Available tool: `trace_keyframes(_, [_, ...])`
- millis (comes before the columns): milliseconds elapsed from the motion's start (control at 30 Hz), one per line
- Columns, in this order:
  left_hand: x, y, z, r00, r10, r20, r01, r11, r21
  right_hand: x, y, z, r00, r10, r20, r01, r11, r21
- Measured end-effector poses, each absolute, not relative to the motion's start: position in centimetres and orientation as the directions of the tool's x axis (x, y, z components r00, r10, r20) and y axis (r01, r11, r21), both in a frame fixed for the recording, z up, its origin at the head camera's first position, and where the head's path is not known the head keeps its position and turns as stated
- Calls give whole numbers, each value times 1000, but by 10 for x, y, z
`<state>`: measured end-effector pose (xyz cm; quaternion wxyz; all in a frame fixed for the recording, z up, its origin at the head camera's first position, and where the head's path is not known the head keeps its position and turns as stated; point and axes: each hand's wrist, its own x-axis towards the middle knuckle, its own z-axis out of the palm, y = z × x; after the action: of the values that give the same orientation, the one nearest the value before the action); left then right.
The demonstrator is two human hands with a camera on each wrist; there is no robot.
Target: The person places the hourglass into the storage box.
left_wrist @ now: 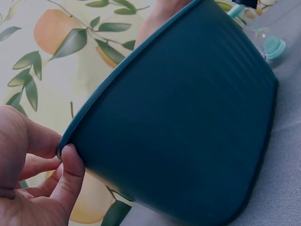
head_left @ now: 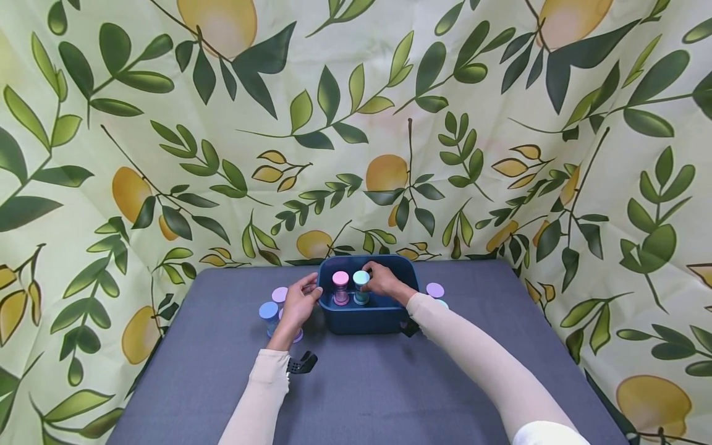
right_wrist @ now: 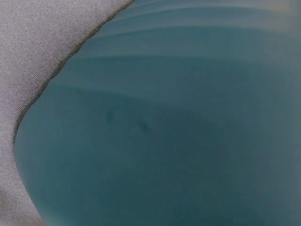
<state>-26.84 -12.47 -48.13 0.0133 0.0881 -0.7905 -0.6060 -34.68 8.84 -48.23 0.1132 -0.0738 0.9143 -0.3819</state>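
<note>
A dark blue-teal plastic bin [head_left: 364,321] stands towards the back of the table. My left hand [head_left: 301,303] pinches the bin's rim at its left end; in the left wrist view, thumb and fingers of that hand [left_wrist: 44,174] close on the edge. Inside the bin a pink sand timer [head_left: 340,288] stands upright. Beside it is a mint-green sand timer [head_left: 361,288], gripped near its top by my right hand [head_left: 385,282], which reaches in over the right side. In the right wrist view only the bin's outer wall [right_wrist: 141,150] shows, the hand hidden.
Left of the bin stand a blue sand timer [head_left: 269,314], a lilac one [head_left: 280,295] and another purple one partly behind my left wrist. To the right are a lilac timer [head_left: 435,290] and a mint one [head_left: 442,303], partly covered by my sleeve. A lemon-print cloth [head_left: 334,204] hangs behind.
</note>
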Motion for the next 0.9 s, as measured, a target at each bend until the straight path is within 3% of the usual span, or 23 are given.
trace_keyframes(300, [-269, -125, -482, -984, -154, -89, -125, 241, 963, -344, 92, -474, -960, -215, -180, -26, 707, -706])
trace_keyframes(600, [-269, -126, -481, -984, -158, -85, -120, 230, 966, -338, 105, -458, -941, -263, -212, 24, 574, -818])
trace_keyframes(900, [-268, -125, -481, -982, -155, -105, -139, 228, 964, -329, 123, -451, -939, -298, -174, -11, 529, -849])
